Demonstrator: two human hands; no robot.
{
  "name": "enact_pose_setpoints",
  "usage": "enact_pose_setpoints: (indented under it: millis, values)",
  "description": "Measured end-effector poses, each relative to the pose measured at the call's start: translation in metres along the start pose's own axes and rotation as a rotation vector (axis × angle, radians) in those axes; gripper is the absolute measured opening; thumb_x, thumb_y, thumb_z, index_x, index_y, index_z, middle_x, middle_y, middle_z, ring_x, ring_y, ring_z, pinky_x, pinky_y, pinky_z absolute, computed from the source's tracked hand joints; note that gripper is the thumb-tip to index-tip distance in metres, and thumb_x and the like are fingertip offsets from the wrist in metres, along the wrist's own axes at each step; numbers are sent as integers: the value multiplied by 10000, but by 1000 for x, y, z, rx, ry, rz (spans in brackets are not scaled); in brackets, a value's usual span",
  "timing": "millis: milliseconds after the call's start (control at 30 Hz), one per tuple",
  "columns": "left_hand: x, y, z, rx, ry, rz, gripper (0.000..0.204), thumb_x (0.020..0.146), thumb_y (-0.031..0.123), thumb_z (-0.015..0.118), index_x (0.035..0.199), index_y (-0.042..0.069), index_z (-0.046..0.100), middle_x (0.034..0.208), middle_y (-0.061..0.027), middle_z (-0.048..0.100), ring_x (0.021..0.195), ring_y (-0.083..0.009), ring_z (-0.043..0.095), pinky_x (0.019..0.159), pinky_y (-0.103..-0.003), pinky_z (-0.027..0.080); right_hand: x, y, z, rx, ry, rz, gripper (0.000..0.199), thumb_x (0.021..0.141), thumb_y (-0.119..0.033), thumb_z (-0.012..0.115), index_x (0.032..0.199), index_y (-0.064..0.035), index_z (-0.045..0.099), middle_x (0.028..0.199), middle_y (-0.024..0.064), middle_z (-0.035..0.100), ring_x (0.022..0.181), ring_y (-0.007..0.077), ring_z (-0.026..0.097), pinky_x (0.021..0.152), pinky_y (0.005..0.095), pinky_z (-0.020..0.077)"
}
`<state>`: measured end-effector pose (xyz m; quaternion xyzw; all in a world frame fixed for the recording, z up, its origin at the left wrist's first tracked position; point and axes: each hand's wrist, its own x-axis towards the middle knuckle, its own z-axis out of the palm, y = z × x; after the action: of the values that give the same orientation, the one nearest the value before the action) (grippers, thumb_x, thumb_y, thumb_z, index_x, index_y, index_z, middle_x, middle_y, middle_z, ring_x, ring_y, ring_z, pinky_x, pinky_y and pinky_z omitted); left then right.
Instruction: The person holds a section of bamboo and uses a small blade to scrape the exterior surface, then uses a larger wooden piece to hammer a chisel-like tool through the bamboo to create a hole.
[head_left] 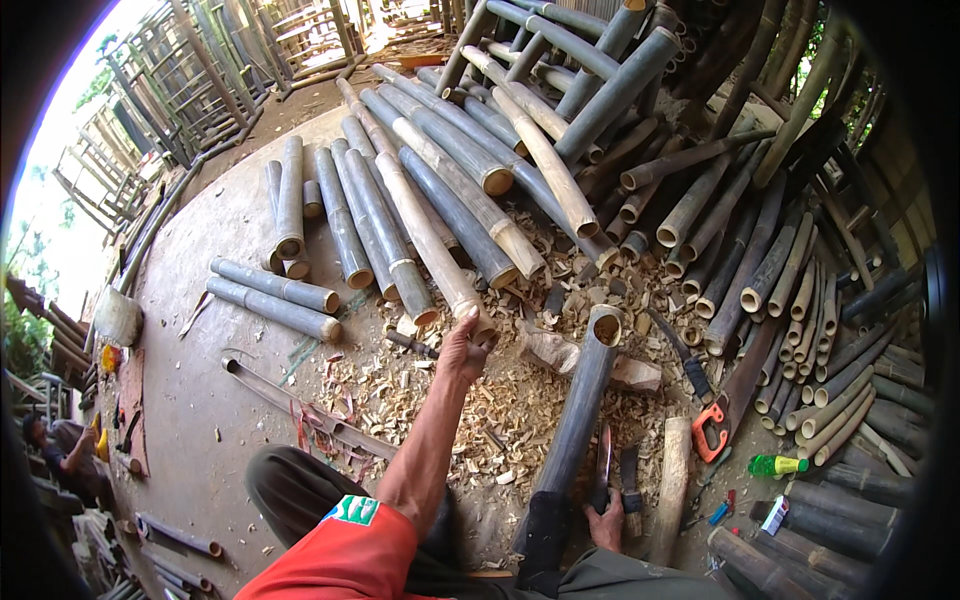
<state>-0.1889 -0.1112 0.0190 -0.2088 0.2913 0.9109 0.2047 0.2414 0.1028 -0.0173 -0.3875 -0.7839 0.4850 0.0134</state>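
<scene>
My left hand [467, 347], arm stretched forward, is closed around the near end of a long, pale, scraped bamboo pole [425, 232]. That pole slants away over other dark bamboo poles [455, 205]. Low beside my right leg, my right hand [605, 524] is closed at the base of a long-bladed knife [604, 462], whose blade points away from me; its handle is hidden in the hand. Just right of it lies a second dark-bladed tool [629, 470] with a wooden handle. A thick dark bamboo length [583, 405] leans between my legs, its open end up.
Wood shavings [440, 425] cover the ground around a rough log [635, 373]. To the right lie a curved blade [675, 340], an orange-handled saw [712, 428], a green bottle [776, 465] and stacked bamboo. Two short poles [275, 300] lie left. Another person [70, 460] sits far left.
</scene>
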Motion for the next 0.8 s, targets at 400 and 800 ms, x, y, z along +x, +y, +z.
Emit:
enact_pose_setpoints:
  millis: [400,800]
  values:
    - [-2,8,-2,220,27,109,183,923,99,763,1053,73,637,979,-56,656,867,-205,640,839,-434,567,-1,-6,0,-32,1,-26,510,775,-87,784,1225,20,570,948,147,614,850,270,581,813,399,485]
    - [-101,54,67,309,-827,145,1000,815,373,897,1554,0,338,1477,-201,523,1254,-308,616,1029,-522,569,-1,6,-8,-47,-8,-16,533,798,-63,799,1268,9,557,1079,191,668,1031,306,651,928,405,497]
